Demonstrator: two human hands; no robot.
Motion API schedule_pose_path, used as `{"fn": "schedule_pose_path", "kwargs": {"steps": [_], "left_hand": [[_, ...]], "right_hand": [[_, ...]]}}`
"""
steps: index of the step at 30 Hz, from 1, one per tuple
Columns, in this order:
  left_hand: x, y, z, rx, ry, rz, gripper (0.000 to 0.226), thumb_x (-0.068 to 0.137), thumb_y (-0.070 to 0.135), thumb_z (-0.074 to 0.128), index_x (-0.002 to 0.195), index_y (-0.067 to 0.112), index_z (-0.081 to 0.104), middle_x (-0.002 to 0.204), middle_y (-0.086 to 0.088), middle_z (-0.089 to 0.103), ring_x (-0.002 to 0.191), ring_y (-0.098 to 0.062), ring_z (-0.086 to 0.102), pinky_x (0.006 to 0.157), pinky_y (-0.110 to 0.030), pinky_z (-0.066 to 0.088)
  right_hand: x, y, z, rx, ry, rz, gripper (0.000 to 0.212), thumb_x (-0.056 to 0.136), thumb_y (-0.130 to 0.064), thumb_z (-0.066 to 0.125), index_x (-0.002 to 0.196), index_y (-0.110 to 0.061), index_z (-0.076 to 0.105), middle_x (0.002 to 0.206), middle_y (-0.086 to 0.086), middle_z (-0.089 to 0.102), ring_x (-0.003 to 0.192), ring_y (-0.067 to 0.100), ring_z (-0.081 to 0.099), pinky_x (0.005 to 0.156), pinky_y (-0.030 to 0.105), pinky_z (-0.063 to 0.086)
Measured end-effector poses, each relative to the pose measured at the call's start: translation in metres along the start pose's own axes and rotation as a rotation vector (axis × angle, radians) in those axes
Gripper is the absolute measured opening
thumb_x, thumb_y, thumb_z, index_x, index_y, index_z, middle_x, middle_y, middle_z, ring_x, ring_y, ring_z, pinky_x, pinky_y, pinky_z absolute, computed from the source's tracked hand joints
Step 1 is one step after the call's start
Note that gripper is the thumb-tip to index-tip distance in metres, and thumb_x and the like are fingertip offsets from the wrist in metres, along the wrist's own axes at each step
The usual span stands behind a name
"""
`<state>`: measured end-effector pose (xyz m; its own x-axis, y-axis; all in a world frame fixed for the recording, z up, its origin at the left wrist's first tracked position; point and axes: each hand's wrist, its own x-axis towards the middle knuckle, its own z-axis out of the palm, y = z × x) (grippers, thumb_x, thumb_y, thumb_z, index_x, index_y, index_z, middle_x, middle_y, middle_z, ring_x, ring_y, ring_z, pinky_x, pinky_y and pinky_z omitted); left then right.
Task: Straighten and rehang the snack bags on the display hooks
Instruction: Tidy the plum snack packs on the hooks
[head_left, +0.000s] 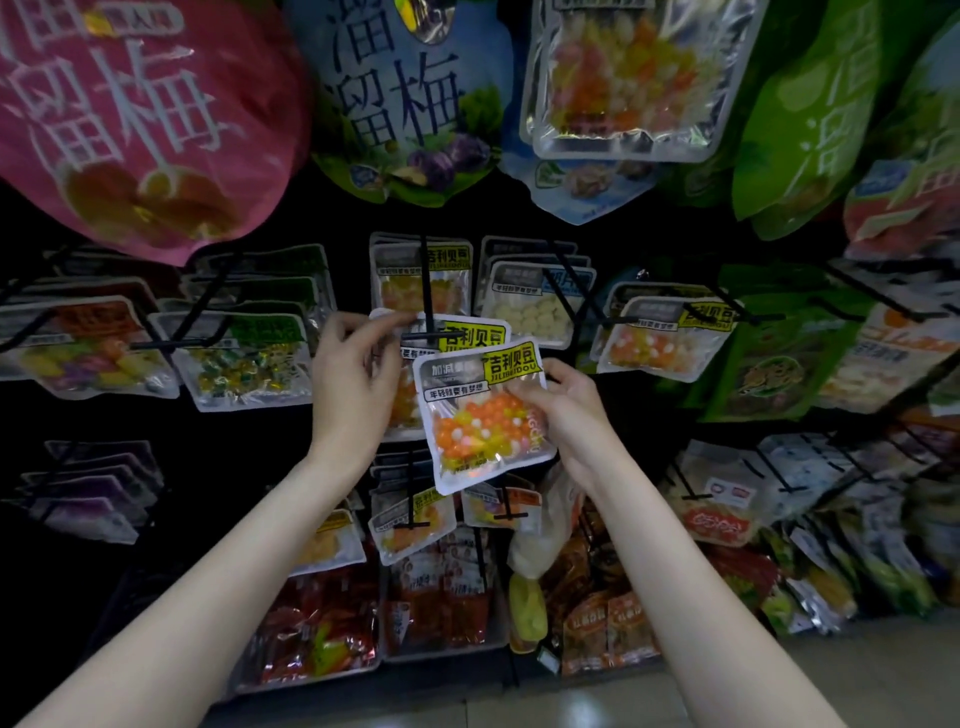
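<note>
Fingers (524, 397) of our right hand (569, 402) curl round the right edge of a clear candy bag (480, 415), thumb on its front, gripping it in front of the rack at the middle of the view. We hold the bag free of any hook, its long axis running top to bottom and leaning a little, the top tipped to the left; the yellow label (511, 362) faces us at the upper right corner, and orange, white and yellow balls sit in its lower half. Our left hand (353, 374) reaches up beside it, thumb and forefinger pinching the top left corner of a second bag (457, 332) of the same kind, which hangs just behind and above the first, on a black hook (427, 291) that crosses its top. More bags of this sort hang further back on that hook. To the left, hooks carry clear bags of wrapped sweets (244, 358); to the right hang bags with white balls (530, 312). Overhead hang a large pink bag (135, 119) and a blue one (405, 93). Below, trays (311, 675) hold red packets.
</note>
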<state>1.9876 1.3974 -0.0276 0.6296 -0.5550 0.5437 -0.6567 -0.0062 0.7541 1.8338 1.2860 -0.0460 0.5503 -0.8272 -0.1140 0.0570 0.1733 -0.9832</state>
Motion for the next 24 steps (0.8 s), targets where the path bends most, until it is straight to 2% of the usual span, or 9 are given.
{"fn": "schedule_pose_path", "kwargs": {"steps": [2, 4, 7, 9, 13, 15, 18, 21, 24], "left_hand": [[-0.005, 0.004, -0.002, 0.114, -0.001, 0.081, 0.035, 0.089, -0.002, 0.051, 0.117, 0.015, 0.064, 0.107, -0.008, 0.040, 0.087, 0.002, 0.031, 0.082, 0.001, 0.026], [-0.006, 0.004, -0.003, 0.206, -0.012, 0.141, 0.038, 0.087, -0.005, 0.054, 0.119, 0.013, 0.062, 0.119, -0.015, 0.040, 0.099, 0.002, 0.028, 0.090, -0.007, 0.025], [-0.002, -0.005, -0.003, 0.301, -0.067, 0.205, 0.035, 0.087, -0.003, 0.055, 0.120, 0.009, 0.062, 0.128, -0.017, 0.040, 0.117, -0.023, 0.041, 0.096, -0.029, 0.038], [0.003, -0.006, -0.002, 0.256, -0.115, 0.234, 0.029, 0.090, 0.004, 0.055, 0.118, 0.008, 0.062, 0.123, -0.012, 0.046, 0.114, -0.025, 0.048, 0.091, -0.027, 0.042], [0.019, 0.007, -0.002, -0.028, -0.184, -0.022, 0.019, 0.085, 0.003, 0.061, 0.099, 0.016, 0.065, 0.091, 0.007, 0.058, 0.085, -0.005, 0.054, 0.070, 0.000, 0.037], [0.027, 0.008, 0.000, -0.086, -0.217, -0.096, 0.018, 0.083, 0.003, 0.064, 0.089, 0.019, 0.062, 0.083, 0.009, 0.059, 0.077, -0.003, 0.053, 0.066, -0.005, 0.040], [0.034, 0.006, 0.001, -0.133, -0.262, -0.147, 0.011, 0.082, 0.008, 0.068, 0.084, 0.019, 0.066, 0.083, 0.011, 0.062, 0.079, -0.005, 0.057, 0.066, -0.014, 0.041], [0.034, 0.008, -0.002, -0.205, -0.287, -0.254, 0.008, 0.084, 0.010, 0.065, 0.091, 0.013, 0.068, 0.090, 0.008, 0.063, 0.086, -0.008, 0.058, 0.075, -0.019, 0.046], [0.033, 0.012, -0.007, -0.211, -0.311, -0.250, 0.013, 0.083, 0.006, 0.065, 0.088, 0.017, 0.067, 0.088, 0.005, 0.063, 0.091, -0.013, 0.059, 0.083, -0.026, 0.047]], "right_hand": [[0.002, -0.001, 0.001, -0.021, -0.007, 0.029, 0.015, 0.083, -0.005, 0.066, 0.092, -0.016, 0.062, 0.087, 0.007, 0.070, 0.076, 0.020, 0.067, 0.070, 0.033, 0.056], [0.004, -0.002, 0.004, -0.047, -0.024, 0.022, 0.014, 0.083, -0.005, 0.066, 0.091, -0.016, 0.062, 0.087, 0.006, 0.070, 0.076, 0.019, 0.067, 0.071, 0.034, 0.055], [0.005, -0.002, 0.007, -0.059, -0.032, 0.025, 0.013, 0.084, -0.005, 0.065, 0.090, -0.016, 0.062, 0.084, 0.005, 0.070, 0.074, 0.018, 0.067, 0.070, 0.033, 0.055], [0.005, -0.001, 0.005, -0.049, -0.030, 0.041, 0.013, 0.083, -0.005, 0.066, 0.090, -0.016, 0.062, 0.086, 0.007, 0.070, 0.077, 0.020, 0.067, 0.073, 0.034, 0.054], [0.007, 0.000, 0.001, -0.003, -0.020, 0.060, 0.016, 0.082, -0.005, 0.067, 0.096, -0.012, 0.064, 0.093, 0.011, 0.071, 0.086, 0.025, 0.067, 0.080, 0.039, 0.054], [0.007, -0.001, 0.000, -0.005, -0.014, 0.046, 0.018, 0.082, -0.005, 0.067, 0.099, -0.011, 0.064, 0.094, 0.013, 0.071, 0.086, 0.026, 0.068, 0.080, 0.039, 0.054], [0.007, -0.002, -0.001, 0.013, 0.012, 0.023, 0.023, 0.083, -0.005, 0.066, 0.105, -0.009, 0.063, 0.100, 0.015, 0.070, 0.090, 0.028, 0.067, 0.082, 0.040, 0.054], [0.007, -0.003, -0.003, -0.002, 0.036, -0.008, 0.026, 0.084, -0.006, 0.065, 0.110, -0.008, 0.062, 0.102, 0.014, 0.070, 0.092, 0.026, 0.067, 0.080, 0.038, 0.055], [0.006, -0.005, -0.005, -0.011, 0.029, -0.025, 0.029, 0.084, -0.006, 0.066, 0.112, -0.007, 0.060, 0.103, 0.012, 0.070, 0.092, 0.023, 0.068, 0.076, 0.034, 0.056]]}}
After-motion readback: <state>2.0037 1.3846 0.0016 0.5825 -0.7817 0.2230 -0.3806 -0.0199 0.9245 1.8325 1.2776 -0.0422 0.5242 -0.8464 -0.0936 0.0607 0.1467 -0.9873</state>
